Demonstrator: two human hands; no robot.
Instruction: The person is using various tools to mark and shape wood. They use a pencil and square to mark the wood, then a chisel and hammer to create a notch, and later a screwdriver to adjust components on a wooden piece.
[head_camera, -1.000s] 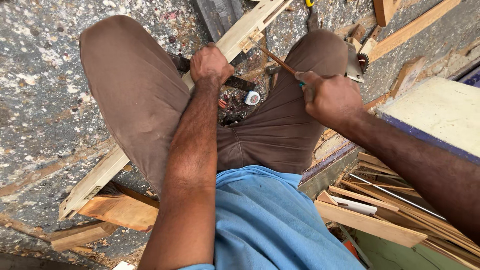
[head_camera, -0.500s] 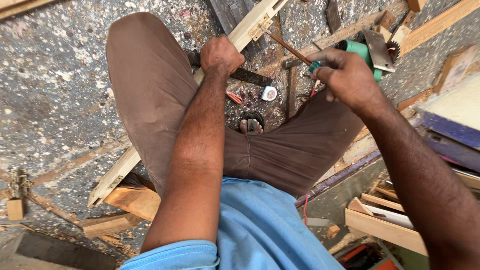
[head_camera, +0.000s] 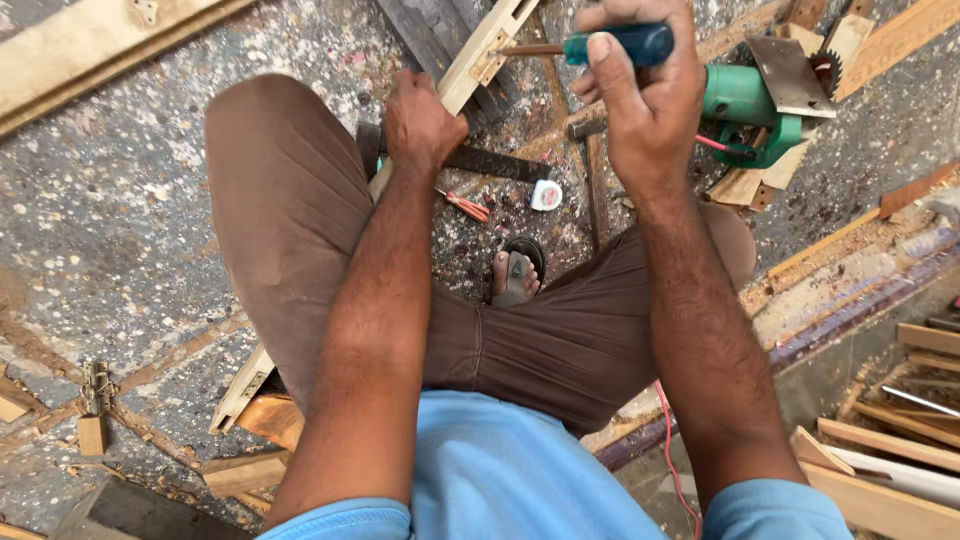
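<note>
My left hand grips a long pale wooden strip that runs diagonally under my brown-trousered left leg. A small metal hinge shows on the strip near its upper end. My right hand is raised and closed around a screwdriver with a blue-green handle; its brown shaft points left toward the hinge on the strip. My sandalled foot shows between my knees on the speckled floor.
A green circular saw lies on the floor beyond my right hand. A dark metal square, red pliers and a small tape measure lie between my legs. Wood offcuts sit at lower left, stacked strips at lower right.
My right hand with the screwdriver has risen and swung up toward the strip's hinge. The view has tilted, bringing the green saw and my foot into sight. My left hand keeps its grip.
</note>
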